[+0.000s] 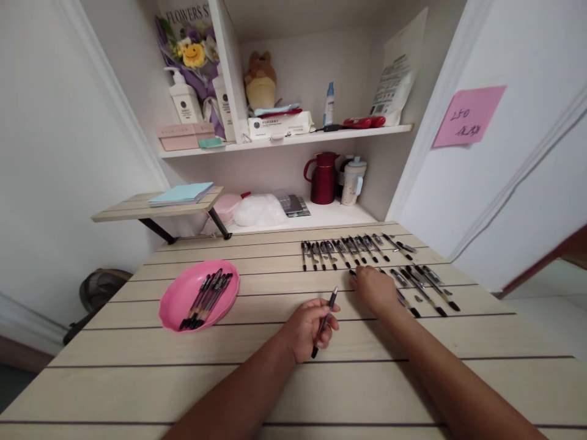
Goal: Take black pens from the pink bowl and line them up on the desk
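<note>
My left hand (306, 327) is closed round a black pen (324, 321), which points up and away over the wooden table (137, 366). My right hand (375, 289) rests palm down on the table, fingers curled over a pen in the nearer row of pens (424, 284); what the fingers grip is hidden. A longer row of black pens (348, 249) lies side by side just beyond both hands. A pink plate (177, 293) at the left holds several more black pens (207, 298).
A raised wooden shelf (137, 211) with a blue notebook (181, 194) stands at the back left. Behind the table are a red jug (323, 177), a white cup (353, 181), a plastic bag (259, 211) and cluttered wall shelves. A pink note (466, 115) hangs at right.
</note>
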Motion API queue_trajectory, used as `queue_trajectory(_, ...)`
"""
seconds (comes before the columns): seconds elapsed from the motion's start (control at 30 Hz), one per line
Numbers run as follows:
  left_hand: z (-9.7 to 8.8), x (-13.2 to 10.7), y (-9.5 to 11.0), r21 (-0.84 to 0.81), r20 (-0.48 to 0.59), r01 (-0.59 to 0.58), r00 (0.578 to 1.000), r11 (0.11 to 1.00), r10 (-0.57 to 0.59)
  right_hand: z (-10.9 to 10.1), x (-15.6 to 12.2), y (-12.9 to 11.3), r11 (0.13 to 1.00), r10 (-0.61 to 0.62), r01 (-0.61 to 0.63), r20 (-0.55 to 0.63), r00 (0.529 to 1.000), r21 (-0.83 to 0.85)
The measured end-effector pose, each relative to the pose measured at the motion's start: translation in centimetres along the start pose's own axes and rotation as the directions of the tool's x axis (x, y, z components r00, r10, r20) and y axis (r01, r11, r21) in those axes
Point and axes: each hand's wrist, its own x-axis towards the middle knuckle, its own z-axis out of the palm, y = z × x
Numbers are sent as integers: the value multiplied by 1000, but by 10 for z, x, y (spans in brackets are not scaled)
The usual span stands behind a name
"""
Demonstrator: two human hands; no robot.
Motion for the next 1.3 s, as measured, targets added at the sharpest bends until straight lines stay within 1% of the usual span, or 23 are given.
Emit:
queue_trajectory(0.07, 0, 1, -1, -4, -2, -5, 1000, 1000, 5, -3, -6, 0, 998, 14, -10, -62, 998, 69)
queue_trajectory(0.1, 0, 1, -1, -8, -7, -7, 1000, 1000, 7, -5, -9, -1, 987, 17, -5, -74, 997, 163)
queue_trajectory(0.13, 0, 2, -1, -12, -11, -10, 1000, 1000, 9, -7, -13, -3, 953, 21, -2, -60, 998, 303)
queue_trajectory(0.17, 0, 2, -1, -15, -16, -13, 1000, 1000, 13, -9, -18, -7, 879, 20, -11, -14, 1000, 476)
queue_trajectory(0.2, 1, 2, -2, -17, -21, -19, 1000, 1000, 19, -10, -23, -11, 759, 8, -40, 52, 999, 649)
queue_trajectory(0.23, 1, 2, -2, -16, -26, -28, 999, 999, 27, -11, -28, -17, 610, -12, -88, 121, 993, 788)
queue_trajectory(0.27, 2, 2, -2, -12, -30, -38, 999, 999, 38, -11, -32, -23, 459, -30, -140, 173, 985, 877)
queue_trajectory(0.3, 3, 3, -2, -5, -33, -49, 998, 999, 49, -11, -36, -29, 331, -39, -180, 204, 978, 926)
queue_trajectory(0.33, 4, 3, -3, 5, -37, -58, 998, 998, 58, -10, -39, -34, 234, -40, -201, 216, 976, 951)
queue_trajectory(0.37, 5, 3, -4, 15, -42, -63, 997, 998, 64, -9, -41, -39, 162, -40, -206, 215, 976, 965)
queue_trajectory(0.4, 5, 3, -4, 25, -51, -65, 996, 998, 67, -8, -43, -42, 107, -38, -207, 212, 977, 973)
queue_trajectory(0.47, 7, 3, -5, 46, -81, -69, 994, 997, 72, -5, -44, -46, 19, -48, -215, 216, 975, 976)
queue_trajectory(0.53, 8, 2, -6, 63, -105, -74, 991, 995, 80, -3, -44, -47, -53, -84, -246, 241, 967, 968)
queue_trajectory(0.67, 7, 2, -5, 60, -86, -57, 994, 997, 62, -2, -46, -44, -195, -233, -354, 307, 923, 915)
queue_trajectory(0.73, 5, 3, -4, 44, -75, -39, 996, 998, 42, -3, -47, -43, -244, -279, -388, 319, 906, 888)
queue_trajectory(0.77, 4, 3, -4, 37, -72, -35, 997, 999, 38, -3, -48, -43, -252, -291, -393, 319, 902, 884)
queue_trajectory(0.9, 3, 4, -4, 24, -69, -45, 997, 999, 46, -2, -47, -44, -196, -298, -386, 320, 899, 901)
queue_trajectory(0.93, 3, 4, -4, 21, -67, -42, 997, 999, 43, -1, -47, -44, -194, -300, -379, 313, 901, 905)
queue_trajectory(1.07, 3, 5, -4, 9, -68, -27, 997, 1000, 28, 0, -47, -43, -264, -302, -369, 287, 909, 891)
queue_trajectory(1.1, 3, 5, -4, 9, -71, -30, 997, 1000, 31, 0, -47, -43, -260, -302, -374, 293, 907, 890)
queue_trajectory(1.23, 2, 6, -5, 10, -64, -33, 997, 999, 34, 0, -49, -44, -195, -312, -359, 289, 905, 913)
queue_trajectory(1.3, 1, 6, -5, 8, -58, -23, 998, 1000, 23, 0, -49, -43, -216, -326, -343, 264, 908, 914)
